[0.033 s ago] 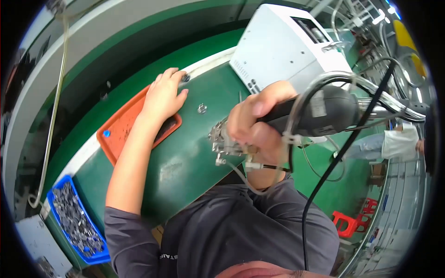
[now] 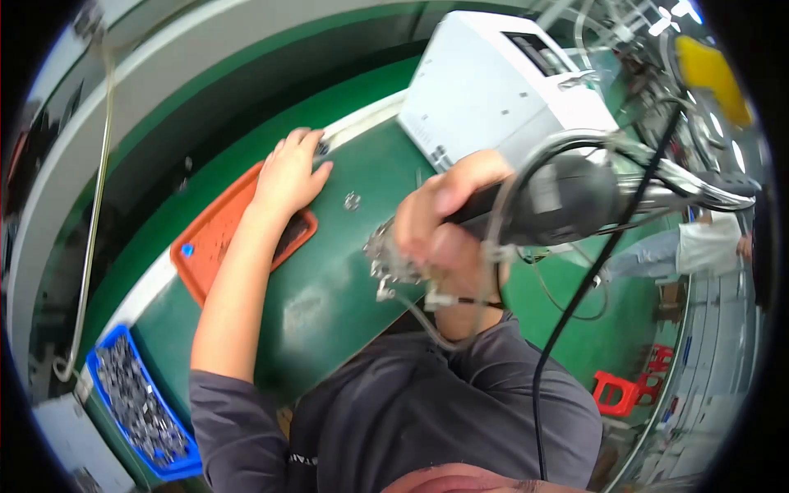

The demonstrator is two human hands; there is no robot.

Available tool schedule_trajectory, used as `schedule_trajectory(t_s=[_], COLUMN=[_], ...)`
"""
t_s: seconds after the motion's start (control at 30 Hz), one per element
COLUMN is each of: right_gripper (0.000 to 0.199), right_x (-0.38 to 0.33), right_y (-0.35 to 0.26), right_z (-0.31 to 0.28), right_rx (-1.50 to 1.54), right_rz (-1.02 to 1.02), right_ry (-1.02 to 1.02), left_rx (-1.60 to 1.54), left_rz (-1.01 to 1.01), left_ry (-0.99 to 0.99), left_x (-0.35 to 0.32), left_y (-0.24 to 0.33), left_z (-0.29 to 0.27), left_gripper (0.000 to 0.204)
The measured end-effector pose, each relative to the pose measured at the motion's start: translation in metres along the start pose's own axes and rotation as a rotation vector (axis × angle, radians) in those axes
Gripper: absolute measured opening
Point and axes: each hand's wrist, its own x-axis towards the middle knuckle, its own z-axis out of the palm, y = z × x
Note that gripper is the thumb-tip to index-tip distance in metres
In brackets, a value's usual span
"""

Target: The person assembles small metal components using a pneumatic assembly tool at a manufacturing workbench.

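Observation:
My left hand [image 2: 288,177] lies over the far right end of the orange tray [image 2: 197,275], fingers stretched out and thumb apart. Beside its fingertips is a small dark part [image 2: 321,149], which it does not visibly grip. My right hand [image 2: 448,218] is closed around a black power tool [image 2: 567,197]. At the tool's front a shiny metal head [image 2: 382,255] with a thin clear hose points toward the bench, partly hidden by my fingers and blurred. A small shiny metal piece [image 2: 352,201] rests on the green bench top [image 2: 329,304] between both hands.
A blue bin [image 2: 185,470] full of small metal parts stands at the left. At the back is a white boxy machine [image 2: 477,90]. A black cable [image 2: 575,304] hangs across the right side. Red stools [image 2: 616,393] and another person [image 2: 707,248] are farther right. A blue bit [image 2: 188,250] lies in the tray.
The whole view has shifted slightly. Both hands keep nearly the same places, and the right one still grips the tool.

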Motion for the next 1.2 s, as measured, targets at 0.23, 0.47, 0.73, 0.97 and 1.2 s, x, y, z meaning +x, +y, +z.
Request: schedule_trajectory(t_s=[0.23, 0.47, 0.73, 0.97, 1.2], right_gripper=[0.034, 0.027, 0.018, 0.019, 0.027], right_x=[0.001, 0.012, 0.008, 0.002, -0.014], right_y=[-0.012, -0.021, -0.028, -0.029, -0.002], right_z=[-0.02, 0.0, -0.006, -0.008, -0.007], right_rx=[-0.14, -0.095, -0.313, -0.352, 0.061], right_rz=[0.028, 0.008, -0.073, -0.07, -0.007], right_ry=[-0.071, -0.063, -0.125, -0.121, -0.08], left_rx=[-0.098, -0.124, -0.369, -0.027, 0.074], left_rz=[-0.024, 0.065, 0.142, 0.254, 0.244], left_ry=[-0.052, -0.125, -0.167, -0.168, -0.212], left_x=[0.031, 0.018, -0.01, -0.042, -0.133], left_y=[0.01, -0.009, 0.014, 0.055, 0.069], left_z=[0.039, 0.039, 0.036, 0.041, -0.003], left_gripper=[0.025, 0.022, 0.045, 0.028, 0.034])
